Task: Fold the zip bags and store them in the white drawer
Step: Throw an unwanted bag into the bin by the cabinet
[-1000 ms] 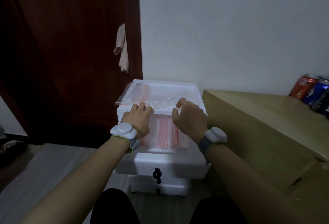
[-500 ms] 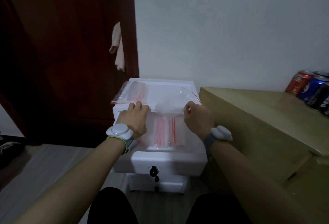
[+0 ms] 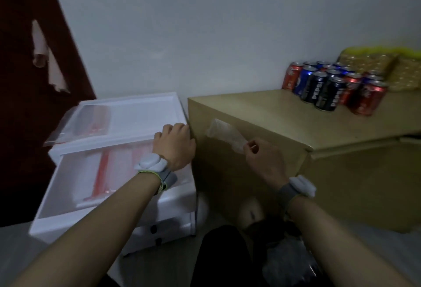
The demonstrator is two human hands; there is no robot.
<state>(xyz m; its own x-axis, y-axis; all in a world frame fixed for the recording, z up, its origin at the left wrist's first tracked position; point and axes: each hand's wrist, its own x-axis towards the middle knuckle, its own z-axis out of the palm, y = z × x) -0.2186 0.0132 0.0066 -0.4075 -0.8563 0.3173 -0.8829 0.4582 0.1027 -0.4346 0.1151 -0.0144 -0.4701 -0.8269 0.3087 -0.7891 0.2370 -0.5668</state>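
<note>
The cardboard box (image 3: 284,127) to my right is the biggest flat surface near me, so I judge I've carried the bag over it to fold it there. A cluster of soda cans (image 3: 335,90) stands at its far end, well clear of where I'm working.

The white drawer (image 3: 68,195) is pulled out toward me on my left, open so folded bags can drop straight in. Some already lie inside, their red zip strips running roughly front to back. On top of the drawer unit, a stack of flat bags (image 3: 84,122) waits, hanging slightly past the left edge.

My left hand (image 3: 174,147) rests with fingers curled on the unit's top front edge at its right corner, holding nothing I can see; I think it steadies the unit.

My right hand (image 3: 264,161) pinches one clear zip bag (image 3: 224,135) between thumb and fingertips at its near end. The bag lies over the box's near left corner, its long axis running from my fingers up and away to the left. It's blurred, so I can't tell where its zip end is.
</note>
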